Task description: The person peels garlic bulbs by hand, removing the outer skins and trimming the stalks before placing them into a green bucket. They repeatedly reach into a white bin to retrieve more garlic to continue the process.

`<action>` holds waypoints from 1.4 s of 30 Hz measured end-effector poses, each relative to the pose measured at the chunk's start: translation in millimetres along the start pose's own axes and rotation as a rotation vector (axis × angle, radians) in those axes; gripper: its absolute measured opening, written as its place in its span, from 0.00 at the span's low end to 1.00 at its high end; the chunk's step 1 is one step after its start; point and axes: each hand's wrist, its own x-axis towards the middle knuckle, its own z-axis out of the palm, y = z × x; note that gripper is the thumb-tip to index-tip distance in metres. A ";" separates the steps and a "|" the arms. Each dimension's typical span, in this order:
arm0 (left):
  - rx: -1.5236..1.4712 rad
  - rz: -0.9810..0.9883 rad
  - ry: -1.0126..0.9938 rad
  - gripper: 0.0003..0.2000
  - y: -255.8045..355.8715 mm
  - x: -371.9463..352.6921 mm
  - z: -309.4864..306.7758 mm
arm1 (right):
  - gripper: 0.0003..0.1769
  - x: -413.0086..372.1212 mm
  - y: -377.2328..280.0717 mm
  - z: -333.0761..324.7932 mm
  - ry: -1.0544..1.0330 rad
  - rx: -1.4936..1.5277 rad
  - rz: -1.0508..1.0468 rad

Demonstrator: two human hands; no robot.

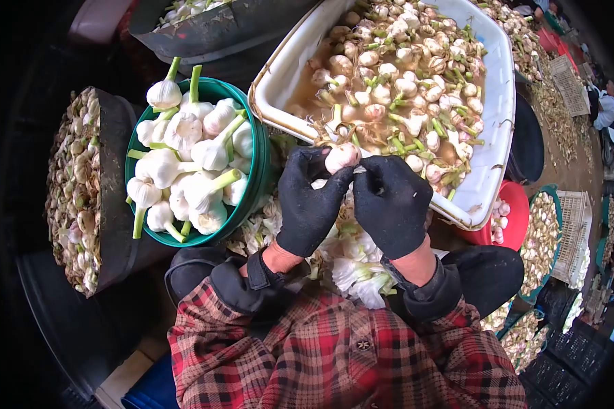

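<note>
My left hand (308, 201), in a black glove, grips a garlic bulb (342, 157) with pinkish skin between thumb and fingers. Close beside it, my right hand (393, 204), gloved the same way, is closed in a pinch near the bulb's right side; what it pinches is too small to make out. Just beyond both hands stands a white tub (269, 95) of brownish water with many unpeeled garlic bulbs in it. On the left, a green basin (258, 160) holds clean white garlic bulbs with green stems. Peeled garlic skins (361, 269) lie below my hands, over my lap.
A dark container of garlic (119, 184) stands at the far left, and another dark tub (218, 34) is at the top. To the right are a red basin (515, 211), a cream crate (572, 238) and more baskets of garlic (540, 228).
</note>
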 end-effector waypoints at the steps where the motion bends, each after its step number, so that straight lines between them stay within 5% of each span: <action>1: -0.022 0.027 0.021 0.15 -0.1 0.2 1.3 | 0.05 0.1 0.3 -0.3 -0.001 0.000 0.002; 5: 0.083 0.036 -0.045 0.14 -2.9 3.5 -5.0 | 0.06 2.7 3.9 -1.9 -0.023 0.049 0.023; 10: -0.343 -0.240 -0.298 0.16 8.5 8.7 -16.8 | 0.03 3.5 38.4 -6.8 0.077 0.073 0.158; 12: -0.293 -0.170 -0.288 0.17 -0.5 11.6 -16.3 | 0.04 2.6 55.6 -12.9 0.068 -0.018 0.194; 17: -0.513 -0.435 -0.213 0.19 9.3 12.5 -13.0 | 0.07 3.1 36.2 -20.4 0.009 0.225 0.232; 22: -0.371 -0.250 -0.108 0.21 -13.0 7.9 -6.7 | 0.07 2.7 5.6 -8.9 -0.072 0.395 0.273; 33: -0.113 -0.102 -0.046 0.19 -12.3 -5.1 -0.7 | 0.03 -5.9 8.4 -2.4 0.007 0.163 0.169; 42: -0.261 -0.200 -0.324 0.16 -6.2 6.8 -15.2 | 0.02 -2.3 37.8 -16.6 0.082 0.190 0.268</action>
